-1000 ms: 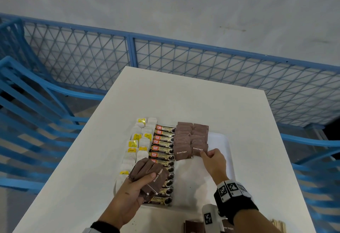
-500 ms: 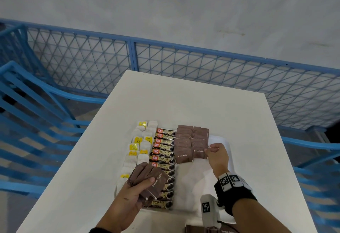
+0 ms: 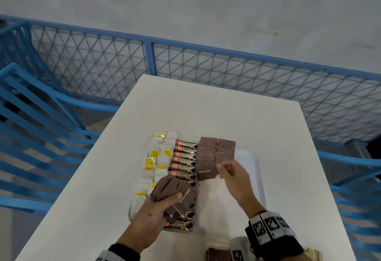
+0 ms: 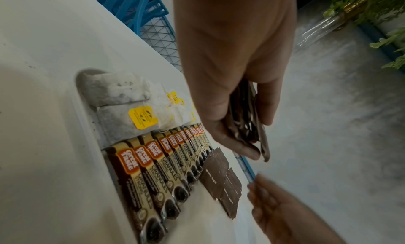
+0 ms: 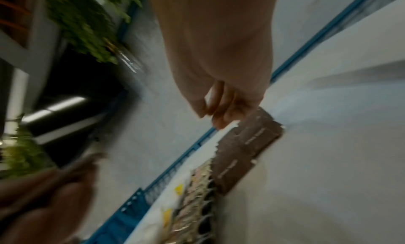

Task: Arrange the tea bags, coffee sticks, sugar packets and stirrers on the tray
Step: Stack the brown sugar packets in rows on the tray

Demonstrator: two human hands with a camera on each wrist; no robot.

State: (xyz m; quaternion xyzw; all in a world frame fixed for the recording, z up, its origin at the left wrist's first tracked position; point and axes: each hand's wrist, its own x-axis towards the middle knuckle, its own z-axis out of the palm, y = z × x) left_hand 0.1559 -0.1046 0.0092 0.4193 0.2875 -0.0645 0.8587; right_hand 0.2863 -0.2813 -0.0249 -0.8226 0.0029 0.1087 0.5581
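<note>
A white tray (image 3: 249, 170) lies on the white table (image 3: 206, 106). It holds tea bags (image 3: 156, 157) on the left, a column of coffee sticks (image 3: 184, 160) in the middle and brown sugar packets (image 3: 206, 166) to their right. My left hand (image 3: 165, 201) grips a fanned stack of brown sugar packets (image 3: 175, 190) above the near coffee sticks. The stack (image 4: 249, 126) shows edge-on in the left wrist view. My right hand (image 3: 228, 171) hovers just right of the nearest laid packet with its fingers loosely curled and nothing in them. The right wrist view is blurred but shows the same empty hand (image 5: 219, 109) above the packets (image 5: 245, 149).
More brown packets (image 3: 218, 254) and wooden stirrers (image 3: 313, 253) lie at the table's near edge. A blue mesh fence (image 3: 206, 69) runs behind the table, and blue chairs (image 3: 41, 116) stand on the left. The tray's right side is bare.
My right hand has let go of the packet it was laying in the right sugar column and has drawn back toward me. My left hand still holds its stack.
</note>
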